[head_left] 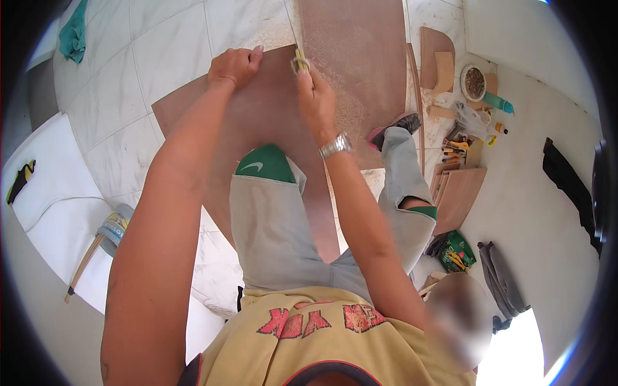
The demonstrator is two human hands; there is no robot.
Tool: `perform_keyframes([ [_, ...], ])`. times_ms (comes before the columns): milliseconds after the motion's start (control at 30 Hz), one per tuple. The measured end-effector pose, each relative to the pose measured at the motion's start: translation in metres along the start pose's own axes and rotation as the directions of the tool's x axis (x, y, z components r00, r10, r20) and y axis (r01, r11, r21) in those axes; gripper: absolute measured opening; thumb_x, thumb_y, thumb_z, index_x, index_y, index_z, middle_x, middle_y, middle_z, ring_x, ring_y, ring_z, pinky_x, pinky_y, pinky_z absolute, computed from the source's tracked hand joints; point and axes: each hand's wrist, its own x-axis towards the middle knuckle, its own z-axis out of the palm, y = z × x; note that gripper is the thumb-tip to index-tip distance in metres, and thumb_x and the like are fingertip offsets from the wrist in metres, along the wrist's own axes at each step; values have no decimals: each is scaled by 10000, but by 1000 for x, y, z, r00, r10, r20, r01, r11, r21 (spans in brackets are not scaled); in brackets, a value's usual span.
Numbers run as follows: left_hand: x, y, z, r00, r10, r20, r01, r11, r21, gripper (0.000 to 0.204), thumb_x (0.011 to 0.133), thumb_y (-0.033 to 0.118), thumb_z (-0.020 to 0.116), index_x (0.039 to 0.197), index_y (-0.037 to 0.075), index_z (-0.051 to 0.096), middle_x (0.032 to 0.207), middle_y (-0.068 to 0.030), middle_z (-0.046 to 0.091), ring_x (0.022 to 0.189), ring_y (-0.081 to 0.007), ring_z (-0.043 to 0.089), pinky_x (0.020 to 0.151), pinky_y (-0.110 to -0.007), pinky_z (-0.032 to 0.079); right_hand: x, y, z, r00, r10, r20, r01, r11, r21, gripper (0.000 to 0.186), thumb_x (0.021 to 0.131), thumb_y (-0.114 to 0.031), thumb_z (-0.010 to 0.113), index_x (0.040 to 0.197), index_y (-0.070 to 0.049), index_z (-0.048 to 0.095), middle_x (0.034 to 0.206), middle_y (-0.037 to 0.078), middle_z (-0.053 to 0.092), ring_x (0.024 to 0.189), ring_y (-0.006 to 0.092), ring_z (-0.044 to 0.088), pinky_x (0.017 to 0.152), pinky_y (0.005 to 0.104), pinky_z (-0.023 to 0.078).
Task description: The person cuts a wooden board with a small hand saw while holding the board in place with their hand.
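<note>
A reddish-brown board (187,109) lies across my lap, reaching from between my legs to the floor in front. My left hand (233,66) is closed over its far edge, the fingers curled and the thumb stretched along the top. My right hand (315,100), with a metal watch on the wrist, grips a slim yellow tool (300,61) with a loop-like part. Its tip meets the board's far corner; its exact kind is unclear. Beyond, a second brown board (351,29) lies on the tiles with light dust scattered over it.
At right stand a bowl of brown bits (474,83), a teal bottle (497,103), a clear plastic bag (473,121), several wooden-handled tools (455,151) and stacked boards (460,193). A teal cloth (73,35) lies far left; a blue-grey tub (116,225) sits nearer.
</note>
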Motion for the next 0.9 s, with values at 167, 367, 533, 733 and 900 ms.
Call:
perform_keyframes([
  [167,-9,-8,-7,996,-46,77,44,999,28,661,1074,620,328,1047,195,833,1021,-129,799,1002,-359,741,904,-482,578,-158,32,-44,989,-136,-56,136,991,9,484,1113,-305,509,1512,-41,581,1121,214,770,862,241,725,779,394,553],
  [367,5,3,-5,999,-23,45,21,999,34,658,1071,626,339,1051,194,835,1025,-132,801,1001,-357,745,910,-483,584,-4,-1,-11,999,25,21,-24,998,-59,451,1103,-328,520,1432,-42,634,951,229,732,794,262,699,729,414,529],
  [533,-2,-12,2,998,-58,31,58,998,4,662,1074,621,345,1032,175,832,1025,-130,802,997,-359,746,912,-488,583,-42,14,-8,1000,4,22,-5,1000,29,442,1098,-319,527,1424,-41,639,823,196,672,664,244,604,662,432,501],
  [733,-8,-13,-2,999,-21,29,22,998,-50,659,1079,601,354,963,153,824,960,-161,790,938,-389,738,867,-510,577,-153,36,-53,992,109,69,-109,994,7,519,1114,-287,512,1536,13,546,914,138,716,697,160,552,660,362,490],
  [900,1,3,-4,1000,24,14,-23,998,-66,683,1082,607,351,913,140,819,966,-133,796,927,-357,751,876,-482,590,26,1,6,985,-166,-47,165,986,-16,524,1118,-418,470,832,11,561,660,4,426,612,117,401,550,360,356],
])
